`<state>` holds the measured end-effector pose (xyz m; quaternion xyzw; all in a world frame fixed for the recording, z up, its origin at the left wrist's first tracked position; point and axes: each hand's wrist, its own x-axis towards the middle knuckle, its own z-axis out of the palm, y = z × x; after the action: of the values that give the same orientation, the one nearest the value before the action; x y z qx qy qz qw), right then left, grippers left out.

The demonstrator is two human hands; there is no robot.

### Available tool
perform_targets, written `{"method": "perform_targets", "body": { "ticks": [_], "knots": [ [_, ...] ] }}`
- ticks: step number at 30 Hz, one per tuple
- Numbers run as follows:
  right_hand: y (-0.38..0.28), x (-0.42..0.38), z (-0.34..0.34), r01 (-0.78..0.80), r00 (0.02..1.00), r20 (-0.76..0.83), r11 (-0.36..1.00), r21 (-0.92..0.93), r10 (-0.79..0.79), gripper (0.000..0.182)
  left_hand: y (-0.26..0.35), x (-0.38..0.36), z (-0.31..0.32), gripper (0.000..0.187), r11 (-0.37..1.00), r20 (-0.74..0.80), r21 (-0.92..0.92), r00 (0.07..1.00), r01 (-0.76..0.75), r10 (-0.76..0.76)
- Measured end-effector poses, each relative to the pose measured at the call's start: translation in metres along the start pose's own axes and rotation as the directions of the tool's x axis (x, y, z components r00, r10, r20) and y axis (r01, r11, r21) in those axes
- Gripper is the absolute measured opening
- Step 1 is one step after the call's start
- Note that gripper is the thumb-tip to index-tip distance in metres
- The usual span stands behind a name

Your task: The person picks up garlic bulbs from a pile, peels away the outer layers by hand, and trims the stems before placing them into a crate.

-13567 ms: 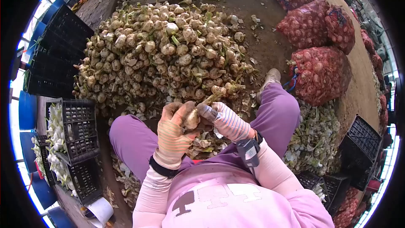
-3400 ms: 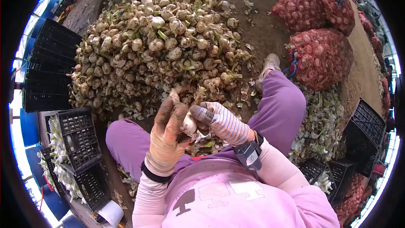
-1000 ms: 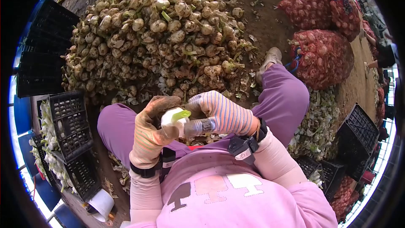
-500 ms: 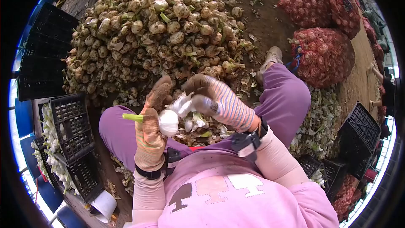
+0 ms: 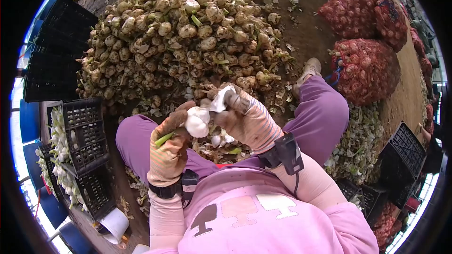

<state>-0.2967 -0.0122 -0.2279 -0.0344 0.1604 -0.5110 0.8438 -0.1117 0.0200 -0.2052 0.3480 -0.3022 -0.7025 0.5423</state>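
My left hand (image 5: 170,148), in a soiled striped glove, is closed around a white garlic bulb (image 5: 197,124). A short green stem (image 5: 164,139) pokes out on the left side of its grip. Beside the bulb, my gloved right hand (image 5: 249,121) pinches a piece of white garlic skin (image 5: 219,101) between thumb and fingers. The skin's lower end is close to the bulb; whether it is still joined cannot be told. Below both hands, loose skins (image 5: 219,146) lie between my legs.
A big heap of dirty garlic bulbs (image 5: 179,42) rises in front. Red mesh sacks (image 5: 366,70) of bulbs stand at right. Black crates (image 5: 85,134) with trimmed garlic are at left, near a white bucket (image 5: 115,225). More black crates (image 5: 404,148) stand at right.
The bulb has turned in my left hand, its green stem now pointing down-left. My right hand has closed in a pinch on white skin, with its wrist turned. The view has shifted slightly.
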Motion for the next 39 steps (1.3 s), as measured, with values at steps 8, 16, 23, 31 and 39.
{"method": "perform_targets", "body": {
  "ticks": [8,16,23,31,39],
  "knots": [
    [0.016,0.001,0.029,0.312,0.950,0.167,0.791,-0.525,-0.264,0.023,-0.002,-0.006,-0.011,0.024,0.946,-0.080,0.171,0.953,-0.275,0.292],
    [0.020,0.003,0.002,-0.133,0.990,0.011,0.964,-0.231,0.139,0.030,0.006,-0.018,-0.022,0.034,0.959,0.189,0.170,0.963,-0.227,0.194],
    [-0.012,-0.004,-0.022,0.125,0.980,-0.097,0.913,-0.389,-0.175,0.027,0.131,-0.082,-0.194,0.037,0.568,-0.617,-0.110,0.504,-0.816,0.605],
    [-0.019,-0.012,-0.013,0.199,0.954,-0.109,0.864,-0.463,-0.278,0.042,0.026,0.052,-0.099,0.036,0.884,-0.113,0.468,0.992,0.009,0.050],
    [-0.029,-0.026,-0.001,0.076,0.923,-0.310,0.895,-0.439,-0.230,0.014,-0.191,0.134,-0.096,0.044,-0.215,-0.446,0.891,0.860,0.399,-0.250]
  ]
}}
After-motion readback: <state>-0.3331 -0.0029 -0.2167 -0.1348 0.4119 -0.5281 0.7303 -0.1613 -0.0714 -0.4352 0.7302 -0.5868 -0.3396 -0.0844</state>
